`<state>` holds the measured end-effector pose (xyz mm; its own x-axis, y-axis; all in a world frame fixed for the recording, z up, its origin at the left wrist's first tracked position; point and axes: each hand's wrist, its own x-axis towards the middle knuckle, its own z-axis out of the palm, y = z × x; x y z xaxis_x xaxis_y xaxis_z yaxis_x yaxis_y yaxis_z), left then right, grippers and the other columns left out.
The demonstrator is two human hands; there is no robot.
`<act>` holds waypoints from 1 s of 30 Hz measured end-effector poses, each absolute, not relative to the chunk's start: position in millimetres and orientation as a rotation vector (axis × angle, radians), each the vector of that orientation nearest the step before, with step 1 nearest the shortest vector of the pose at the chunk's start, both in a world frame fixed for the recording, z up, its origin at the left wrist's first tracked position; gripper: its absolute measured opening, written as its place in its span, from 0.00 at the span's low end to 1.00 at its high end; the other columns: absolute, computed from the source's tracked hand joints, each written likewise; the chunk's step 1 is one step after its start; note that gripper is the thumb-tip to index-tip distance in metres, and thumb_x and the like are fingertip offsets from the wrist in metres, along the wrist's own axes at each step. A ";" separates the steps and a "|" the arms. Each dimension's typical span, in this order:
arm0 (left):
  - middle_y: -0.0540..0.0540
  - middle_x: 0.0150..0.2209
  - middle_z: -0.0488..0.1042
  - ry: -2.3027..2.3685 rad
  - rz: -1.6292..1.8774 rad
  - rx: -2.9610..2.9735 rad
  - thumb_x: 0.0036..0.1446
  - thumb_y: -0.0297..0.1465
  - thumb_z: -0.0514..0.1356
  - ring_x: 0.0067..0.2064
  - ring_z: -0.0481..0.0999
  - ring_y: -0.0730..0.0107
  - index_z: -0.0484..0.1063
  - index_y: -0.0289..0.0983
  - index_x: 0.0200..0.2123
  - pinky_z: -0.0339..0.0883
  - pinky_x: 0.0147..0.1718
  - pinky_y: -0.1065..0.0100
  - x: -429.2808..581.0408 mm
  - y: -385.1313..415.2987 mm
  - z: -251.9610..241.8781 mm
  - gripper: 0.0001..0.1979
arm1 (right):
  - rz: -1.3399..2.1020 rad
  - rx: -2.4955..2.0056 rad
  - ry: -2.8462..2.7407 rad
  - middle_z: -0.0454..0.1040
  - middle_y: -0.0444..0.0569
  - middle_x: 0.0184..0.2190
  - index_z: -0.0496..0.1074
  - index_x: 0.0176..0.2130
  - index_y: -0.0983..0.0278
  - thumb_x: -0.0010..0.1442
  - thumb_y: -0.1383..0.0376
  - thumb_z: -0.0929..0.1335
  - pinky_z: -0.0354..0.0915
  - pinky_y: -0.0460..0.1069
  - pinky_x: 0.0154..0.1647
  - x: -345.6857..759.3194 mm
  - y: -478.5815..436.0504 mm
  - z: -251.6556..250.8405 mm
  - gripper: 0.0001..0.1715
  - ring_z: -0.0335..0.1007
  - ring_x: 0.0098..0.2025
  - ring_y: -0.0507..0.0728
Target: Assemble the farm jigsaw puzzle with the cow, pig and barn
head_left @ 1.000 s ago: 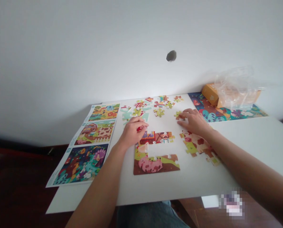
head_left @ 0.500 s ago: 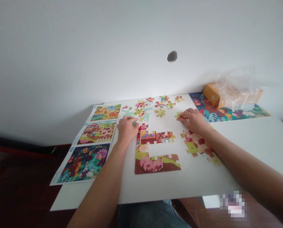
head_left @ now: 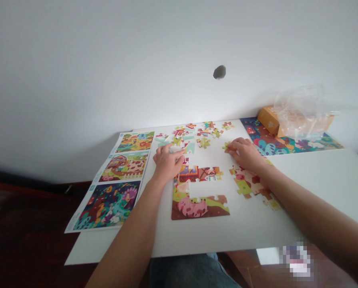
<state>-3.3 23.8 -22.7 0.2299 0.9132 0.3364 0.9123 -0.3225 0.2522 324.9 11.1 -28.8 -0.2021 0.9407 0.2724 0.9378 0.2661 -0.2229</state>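
Note:
My left hand [head_left: 168, 162] hovers over or rests on the upper left of a partly joined farm puzzle [head_left: 201, 208], its thumb and fingers spread near a pale blue puzzle piece [head_left: 190, 148]. Whether the fingertips touch that piece I cannot tell. In my right hand [head_left: 245, 154], the fingers are pinched on a green and brown puzzle piece [head_left: 226, 146] at the table surface. Below that hand lies a joined cow section [head_left: 246, 184], partly covered by my right forearm. Loose puzzle pieces [head_left: 203, 142] are scattered beyond both hands.
To the left, a reference sheet [head_left: 107, 180] with three pictures overhangs the white table's [head_left: 197, 240] edge. A dark forest puzzle [head_left: 263, 146] lies at the back right, under an orange box [head_left: 268, 120] and a clear plastic bag [head_left: 305, 116]. A wall stands behind.
My left hand has shifted right, and its fingers have spread over the pale blue pieces. My right hand stays in place with its puzzle piece.

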 end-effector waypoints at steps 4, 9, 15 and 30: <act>0.50 0.63 0.66 1.636 0.676 2.568 0.64 0.39 0.57 0.63 0.56 0.44 0.79 0.51 0.50 0.53 0.59 0.42 1.7 21.4 -22.9 0.15 | 0.004 -1.763 -2.186 0.73 0.55 0.49 0.76 0.48 0.61 0.64 0.63 0.65 0.62 0.59 0.54 323.1 10.8 -28.4 0.15 0.68 0.49 0.64; 0.52 0.59 0.73 1.425 0.633 2.584 0.66 0.37 0.54 0.66 0.56 0.48 0.77 0.48 0.51 0.50 0.61 0.45 4.6 19.1 -21.6 0.15 | 0.005 -1.790 -2.190 0.73 0.55 0.49 0.76 0.49 0.61 0.65 0.62 0.64 0.61 0.58 0.54 321.3 10.0 -26.7 0.16 0.67 0.50 0.64; 0.52 0.58 0.73 1.389 0.597 2.572 0.64 0.39 0.57 0.61 0.60 0.50 0.77 0.49 0.51 0.52 0.59 0.47 4.5 17.7 -19.4 0.15 | 0.000 -1.794 -2.183 0.73 0.55 0.49 0.76 0.49 0.61 0.65 0.61 0.64 0.61 0.58 0.54 320.4 9.1 -26.4 0.17 0.67 0.49 0.64; 0.44 0.40 0.79 1.904 1.031 2.322 0.57 0.23 0.56 0.44 0.74 0.57 0.78 0.38 0.40 0.66 0.49 0.57 -17.6 36.0 -24.4 0.13 | -0.004 -1.800 -2.195 0.73 0.55 0.50 0.76 0.49 0.60 0.64 0.62 0.64 0.61 0.57 0.53 319.2 6.7 -23.4 0.17 0.67 0.50 0.64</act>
